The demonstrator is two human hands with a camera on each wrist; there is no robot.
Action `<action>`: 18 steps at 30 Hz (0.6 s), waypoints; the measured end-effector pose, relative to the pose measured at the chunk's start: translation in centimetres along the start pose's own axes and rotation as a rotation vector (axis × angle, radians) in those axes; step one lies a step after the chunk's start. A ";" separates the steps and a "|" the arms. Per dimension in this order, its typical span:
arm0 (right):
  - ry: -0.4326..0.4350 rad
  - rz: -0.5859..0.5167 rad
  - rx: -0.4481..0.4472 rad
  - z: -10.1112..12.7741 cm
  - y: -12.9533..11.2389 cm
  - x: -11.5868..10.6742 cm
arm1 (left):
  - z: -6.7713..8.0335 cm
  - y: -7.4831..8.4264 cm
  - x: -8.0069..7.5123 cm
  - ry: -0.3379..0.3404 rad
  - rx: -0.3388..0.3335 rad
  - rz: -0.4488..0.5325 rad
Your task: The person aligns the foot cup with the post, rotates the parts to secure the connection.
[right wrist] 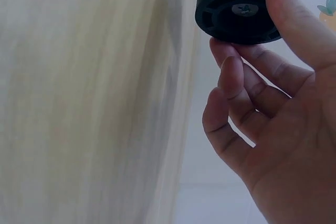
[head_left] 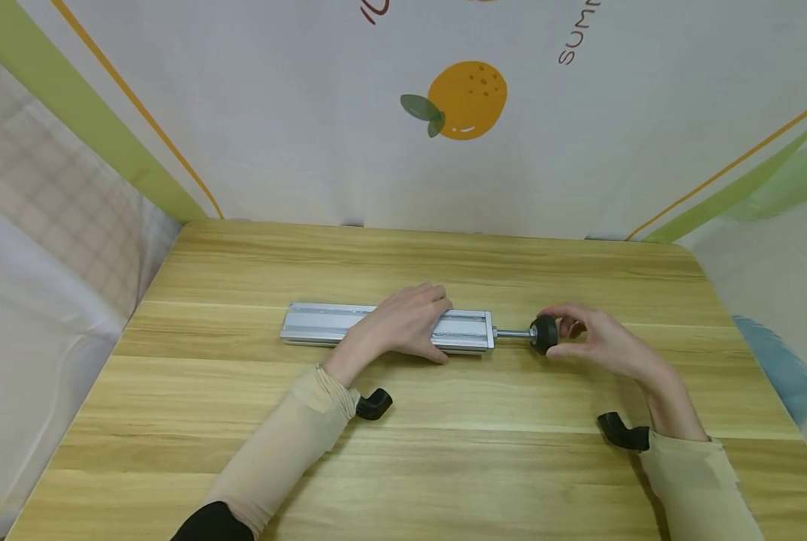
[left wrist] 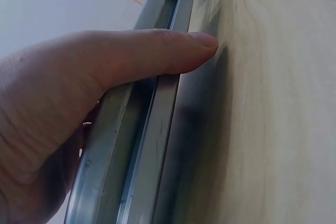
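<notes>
While the left hand (head_left: 403,323) clasps the aluminium rail (head_left: 322,324) on the tabletop (head_left: 444,451), the right hand (head_left: 596,342) pinches its black knob (head_left: 544,333).

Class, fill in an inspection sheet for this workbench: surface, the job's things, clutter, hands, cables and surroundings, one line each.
Surface: wooden table, light grain.
Job's things: aluminium rail lying flat, a threaded rod at its right end with a black round knob on it.
Clutter: nothing seen.
Hands: left hand grips the rail, thumb over its near edge; right hand pinches the knob between thumb and fingers.
Cables: nothing seen; black wrist camera mounts on both sleeves.
Surroundings: white cloth backdrop with an orange print and green stripes.
</notes>
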State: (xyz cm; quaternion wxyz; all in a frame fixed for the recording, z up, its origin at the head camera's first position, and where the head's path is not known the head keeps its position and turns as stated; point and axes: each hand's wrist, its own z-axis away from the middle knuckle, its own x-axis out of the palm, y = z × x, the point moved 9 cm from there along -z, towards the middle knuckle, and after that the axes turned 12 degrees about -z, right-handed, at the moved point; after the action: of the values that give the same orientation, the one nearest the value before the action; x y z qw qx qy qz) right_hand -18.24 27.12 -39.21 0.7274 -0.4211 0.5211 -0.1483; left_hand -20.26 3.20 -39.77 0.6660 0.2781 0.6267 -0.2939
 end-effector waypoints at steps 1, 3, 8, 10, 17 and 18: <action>-0.004 -0.002 0.003 0.0 0.0 0.0 | 0.0 0.0 0.0 0.002 0.001 -0.001; -0.009 -0.002 0.009 0.0 0.1 0.1 | -0.1 0.0 0.1 0.008 0.003 -0.004; -0.015 0.004 0.033 -0.1 0.2 0.2 | -0.1 0.0 0.1 0.018 0.003 -0.004; -0.017 0.007 0.036 -0.1 0.2 0.2 | -0.1 0.0 0.1 0.018 0.002 -0.004; -0.041 -0.003 0.041 -0.2 0.1 0.4 | 0.0 0.0 0.3 0.009 -0.001 0.002; -0.042 -0.008 0.044 -0.2 0.1 0.4 | 0.0 0.0 0.3 0.007 -0.002 0.003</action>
State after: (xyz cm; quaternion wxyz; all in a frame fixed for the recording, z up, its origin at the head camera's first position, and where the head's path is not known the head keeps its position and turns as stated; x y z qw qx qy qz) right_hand -18.25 26.89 -39.57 0.7466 -0.4102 0.5008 -0.1536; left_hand -20.28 3.21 -40.09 0.6645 0.2794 0.6290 -0.2910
